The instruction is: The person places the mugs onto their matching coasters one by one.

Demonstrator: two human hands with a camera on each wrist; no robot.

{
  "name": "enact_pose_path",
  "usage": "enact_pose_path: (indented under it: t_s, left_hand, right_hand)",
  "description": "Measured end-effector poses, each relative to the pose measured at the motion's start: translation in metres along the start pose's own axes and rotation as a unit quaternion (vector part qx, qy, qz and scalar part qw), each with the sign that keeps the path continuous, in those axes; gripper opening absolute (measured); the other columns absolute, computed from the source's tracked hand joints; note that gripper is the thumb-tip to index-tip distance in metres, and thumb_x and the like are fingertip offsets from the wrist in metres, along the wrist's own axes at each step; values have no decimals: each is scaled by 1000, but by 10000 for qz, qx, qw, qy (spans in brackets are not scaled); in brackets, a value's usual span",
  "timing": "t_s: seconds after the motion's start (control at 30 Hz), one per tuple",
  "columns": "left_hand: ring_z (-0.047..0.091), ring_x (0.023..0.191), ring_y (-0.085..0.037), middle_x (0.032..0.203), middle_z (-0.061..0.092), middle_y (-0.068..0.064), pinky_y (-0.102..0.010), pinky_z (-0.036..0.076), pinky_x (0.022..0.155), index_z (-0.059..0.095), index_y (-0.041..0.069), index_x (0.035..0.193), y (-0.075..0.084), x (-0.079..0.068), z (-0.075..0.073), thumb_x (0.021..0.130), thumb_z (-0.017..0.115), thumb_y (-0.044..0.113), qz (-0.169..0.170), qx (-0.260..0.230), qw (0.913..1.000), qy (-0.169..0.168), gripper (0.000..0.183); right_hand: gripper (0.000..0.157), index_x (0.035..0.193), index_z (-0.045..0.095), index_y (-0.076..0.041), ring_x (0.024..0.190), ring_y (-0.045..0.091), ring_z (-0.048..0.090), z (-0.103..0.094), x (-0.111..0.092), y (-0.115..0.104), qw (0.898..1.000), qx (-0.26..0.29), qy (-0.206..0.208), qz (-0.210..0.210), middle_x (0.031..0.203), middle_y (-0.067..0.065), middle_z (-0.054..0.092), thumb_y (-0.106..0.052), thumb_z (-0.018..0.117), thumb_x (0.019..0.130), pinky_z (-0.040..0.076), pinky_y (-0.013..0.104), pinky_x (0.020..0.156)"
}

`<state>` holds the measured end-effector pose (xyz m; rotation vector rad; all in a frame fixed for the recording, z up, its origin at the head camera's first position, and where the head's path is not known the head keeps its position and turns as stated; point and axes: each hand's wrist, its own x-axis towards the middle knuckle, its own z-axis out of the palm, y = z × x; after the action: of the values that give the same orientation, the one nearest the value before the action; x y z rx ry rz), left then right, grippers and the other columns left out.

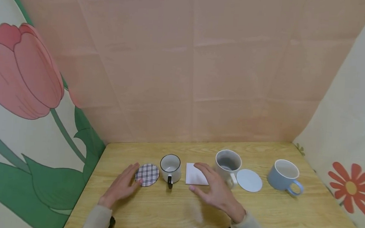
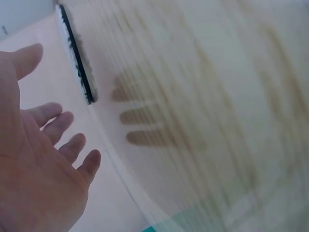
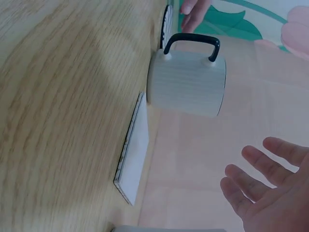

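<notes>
My left hand (image 1: 122, 184) is beside a round plaid coaster (image 1: 147, 175), its fingers loosely extended and its fingertips overlapping the coaster's left edge in the head view. In the left wrist view the coaster (image 2: 76, 55) appears edge-on, apart from the fingers. My right hand (image 1: 216, 191) hovers over a white square coaster (image 1: 194, 175), fingers spread and holding nothing. Between the hands stands a white mug (image 1: 166, 165) with a black rim and black handle. The right wrist view shows that mug (image 3: 186, 82) upright on the table, with the square coaster (image 3: 135, 154) lying flat near it.
Right of the square coaster stands a larger white mug (image 1: 220, 167), its handle partly behind my right hand. A round white coaster (image 1: 249, 180) lies beside it. Farther right is a blue mug (image 1: 279, 179). Pink cloth (image 1: 191, 76) rises behind the wooden table (image 1: 151, 213).
</notes>
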<state>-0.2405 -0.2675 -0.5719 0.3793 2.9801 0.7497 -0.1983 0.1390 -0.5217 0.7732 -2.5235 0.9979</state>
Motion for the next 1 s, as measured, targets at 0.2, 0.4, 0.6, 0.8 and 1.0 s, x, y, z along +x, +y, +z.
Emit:
enact_pose_path:
  t_s: [0.2,0.4,0.6,0.8,1.0]
  left_hand:
    - [23,163,-43,176,30,-14,-66,22,131,34,9,167,-1,-2,2,108,61,42,-12,17,9999,-133,73]
    - [22,163,-45,175,29,-17,-66,23,131,32,6,168,0,-4,2,108,63,38,39,-16,9996,-284,74]
    - [22,162,-46,176,28,-16,-66,23,130,31,7,168,-1,-5,2,108,63,37,83,27,9991,-421,75]
    - [21,162,-47,176,29,-13,-68,24,129,32,9,168,-1,2,0,108,62,42,89,81,9986,-507,75]
    - [18,164,-44,177,25,-11,-67,21,131,30,11,169,-4,3,1,107,62,46,-119,11,9979,-632,78]
  right_hand:
    - [70,155,54,-17,143,33,57,6,-2,-5,9996,194,-106,197,154,3,60,-49,76,96,51,60,114]
    - [68,152,56,-13,139,30,60,13,-3,-6,9996,235,-102,112,151,3,62,-47,76,97,52,57,113]
    - [66,152,56,-16,139,27,60,16,-5,-4,9991,327,-134,227,151,0,62,-49,75,97,52,55,114]
    - [66,152,56,-15,140,29,59,16,-4,-2,9984,472,-138,266,151,1,61,-47,76,97,50,58,115]
    - [63,149,59,-12,137,30,61,20,-3,-4,9984,529,-97,160,148,3,64,-43,75,98,50,59,114]
